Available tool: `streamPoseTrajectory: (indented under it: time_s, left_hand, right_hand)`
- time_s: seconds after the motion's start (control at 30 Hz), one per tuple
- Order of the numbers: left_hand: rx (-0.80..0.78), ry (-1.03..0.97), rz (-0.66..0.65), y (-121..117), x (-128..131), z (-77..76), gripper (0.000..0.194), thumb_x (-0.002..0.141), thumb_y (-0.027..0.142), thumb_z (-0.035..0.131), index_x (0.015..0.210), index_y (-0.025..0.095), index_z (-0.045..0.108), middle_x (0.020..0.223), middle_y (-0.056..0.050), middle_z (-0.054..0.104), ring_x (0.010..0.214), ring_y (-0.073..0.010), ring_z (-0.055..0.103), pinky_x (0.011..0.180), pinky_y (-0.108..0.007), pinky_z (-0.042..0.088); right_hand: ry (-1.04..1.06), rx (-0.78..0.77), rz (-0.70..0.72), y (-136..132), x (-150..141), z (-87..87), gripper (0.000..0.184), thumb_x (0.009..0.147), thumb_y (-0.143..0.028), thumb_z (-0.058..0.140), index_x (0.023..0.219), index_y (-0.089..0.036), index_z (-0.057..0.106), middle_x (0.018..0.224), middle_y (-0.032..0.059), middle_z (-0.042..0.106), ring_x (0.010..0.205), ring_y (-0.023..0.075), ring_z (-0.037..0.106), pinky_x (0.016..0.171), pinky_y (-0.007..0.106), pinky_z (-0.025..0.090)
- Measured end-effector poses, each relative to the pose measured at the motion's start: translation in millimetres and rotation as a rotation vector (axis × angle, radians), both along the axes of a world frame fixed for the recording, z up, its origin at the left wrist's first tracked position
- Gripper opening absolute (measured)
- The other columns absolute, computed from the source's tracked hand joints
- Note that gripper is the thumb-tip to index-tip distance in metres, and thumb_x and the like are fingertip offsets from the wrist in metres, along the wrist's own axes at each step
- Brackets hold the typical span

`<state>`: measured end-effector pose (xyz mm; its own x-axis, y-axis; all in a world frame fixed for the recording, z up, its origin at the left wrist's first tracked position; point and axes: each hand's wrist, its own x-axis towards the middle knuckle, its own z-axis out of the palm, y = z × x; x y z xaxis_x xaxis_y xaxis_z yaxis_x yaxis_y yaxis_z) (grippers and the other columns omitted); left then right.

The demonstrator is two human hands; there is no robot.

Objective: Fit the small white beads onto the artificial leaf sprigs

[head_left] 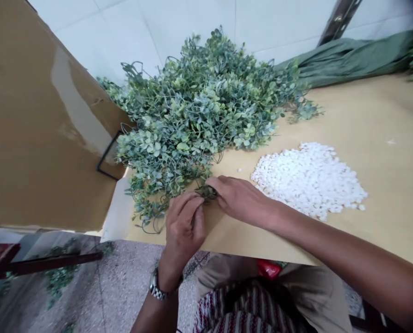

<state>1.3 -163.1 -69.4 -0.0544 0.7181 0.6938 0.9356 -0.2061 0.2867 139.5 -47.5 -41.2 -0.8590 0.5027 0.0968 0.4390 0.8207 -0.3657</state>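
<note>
We pinch a greenery sprig point(207, 192) between left hand point(184, 223) and right hand point(240, 199) — artificial foliage heap point(199, 113) just beyond, white pellets point(310, 179) rightward (right hand nearer).

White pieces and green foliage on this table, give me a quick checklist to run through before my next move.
1. Right hand pinching the dark sprig: ok.
2. Left hand gripping it too: cannot tell; curled fingers hide the contact.
3. Green foliage close by: ok, piled just beyond the hands.
4. White pieces all in one heap: not ok; a stray lies apart, toward the foliage.
5. Heap separate from foliage: ok; table surface shows between.
6. Right forearm off the heap: cannot tell; they overlap in this view.
</note>
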Motion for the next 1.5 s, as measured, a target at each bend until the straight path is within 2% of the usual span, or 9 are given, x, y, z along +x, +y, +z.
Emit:
streamPoseTrajectory:
  time_s: [0.27, 0.47, 0.57, 0.73, 0.87, 1.03, 1.23, 1.37, 1.5]
  left_hand:
    - [-0.246, 0.213, 0.026, 8.0, -9.9, -4.0, 0.016, 0.092, 0.018, 0.051, 0.092, 0.016, 0.067, 0.091, -0.01, 0.074, 0.086, -0.0252, 0.063, 0.076, -0.04, 0.044]
    - [0.112, 0.07, 0.031, 2.5, -0.2, -2.8, 0.017, 0.083, 0.008, 0.059, 0.096, 0.017, 0.067, 0.097, -0.011, 0.071, 0.093, -0.0249, 0.064, 0.085, -0.04, 0.047]
    - [0.166, -0.171, -0.036, -5.7, 21.3, 9.9, 0.028, 0.08, 0.005, 0.063, 0.103, 0.019, 0.067, 0.1, -0.009, 0.069, 0.095, -0.0222, 0.064, 0.085, -0.037, 0.048]
    - [-0.421, -1.22, -0.55, -0.8, 70.5, 25.9, 0.028, 0.083, 0.034, 0.069, 0.109, 0.022, 0.069, 0.1, -0.007, 0.071, 0.092, -0.0195, 0.065, 0.078, -0.029, 0.052]
    - [-0.465, -1.766, -0.631, 8.7, 93.3, 21.9, 0.024, 0.067, 0.029, 0.083, 0.088, 0.022, 0.073, 0.079, 0.0, 0.07, 0.069, -0.0131, 0.063, 0.068, -0.025, 0.053]
    - [-0.319, -1.896, -0.499, 7.3, 104.7, 15.3, 0.017, 0.065, 0.02, 0.08, 0.082, 0.021, 0.076, 0.091, -0.002, 0.073, 0.075, -0.0134, 0.065, 0.07, -0.025, 0.054]
    - [-0.272, -1.793, -0.392, 7.9, 113.8, 14.9, 0.011, 0.062, 0.015, 0.078, 0.072, 0.018, 0.074, 0.088, -0.002, 0.074, 0.078, -0.0132, 0.066, 0.075, -0.023, 0.052]
    - [-0.405, -1.848, -0.408, 11.0, 113.9, 18.7, 0.009, 0.064, 0.016, 0.074, 0.068, 0.017, 0.066, 0.071, 0.0, 0.071, 0.061, -0.0133, 0.065, 0.063, -0.025, 0.052]
    - [-0.594, -1.961, -0.452, 11.4, 111.2, 19.5, 0.014, 0.064, 0.015, 0.074, 0.068, 0.016, 0.06, 0.064, 0.0, 0.067, 0.059, -0.0117, 0.063, 0.054, -0.019, 0.046]
  right_hand:
    - [0.212, -0.161, -0.173, -2.2, 52.8, 1.9, 0.041, 0.08, -0.007, 0.05, 0.12, -0.014, 0.056, 0.072, 0.0007, 0.062, 0.059, 0.0141, 0.056, 0.057, 0.025, 0.04]
    - [0.612, -0.371, -0.312, -13.8, 87.8, -1.8, 0.039, 0.081, -0.015, 0.059, 0.12, -0.021, 0.055, 0.071, -0.004, 0.058, 0.061, 0.0101, 0.057, 0.056, 0.02, 0.045]
    - [0.761, -0.429, -0.302, -31.2, 97.4, -8.5, 0.037, 0.083, -0.018, 0.062, 0.119, -0.025, 0.055, 0.076, -0.0032, 0.061, 0.066, 0.0099, 0.06, 0.06, 0.019, 0.05]
    - [0.782, -0.257, -0.274, -64.8, 98.2, -21.6, 0.037, 0.086, -0.014, 0.061, 0.12, -0.027, 0.056, 0.093, 0.0007, 0.068, 0.076, 0.0109, 0.066, 0.068, 0.019, 0.054]
    - [0.753, -0.023, -0.24, -81.2, 94.3, -25.3, 0.036, 0.086, -0.007, 0.056, 0.119, -0.022, 0.055, 0.101, 0.0046, 0.072, 0.087, 0.0124, 0.07, 0.079, 0.019, 0.056]
    - [0.804, -0.024, -0.346, -90.1, 96.9, -29.4, 0.025, 0.086, -0.011, 0.058, 0.109, -0.02, 0.057, 0.087, 0.0015, 0.07, 0.074, 0.0113, 0.068, 0.069, 0.019, 0.056]
    - [0.986, -0.146, -0.496, -94.9, 100.4, -42.3, 0.012, 0.087, -0.01, 0.058, 0.091, -0.022, 0.061, 0.074, -0.0014, 0.063, 0.067, 0.0111, 0.062, 0.06, 0.021, 0.053]
    - [1.074, 0.021, -0.402, -97.1, 102.4, -48.1, 0.025, 0.082, -0.001, 0.057, 0.096, -0.021, 0.06, 0.077, 0.0011, 0.065, 0.075, 0.0141, 0.064, 0.066, 0.027, 0.054]
    - [0.996, 0.151, -0.269, -96.8, 106.0, -47.4, 0.028, 0.08, 0.001, 0.056, 0.098, -0.019, 0.06, 0.077, 0.0041, 0.067, 0.071, 0.0159, 0.064, 0.063, 0.03, 0.055]
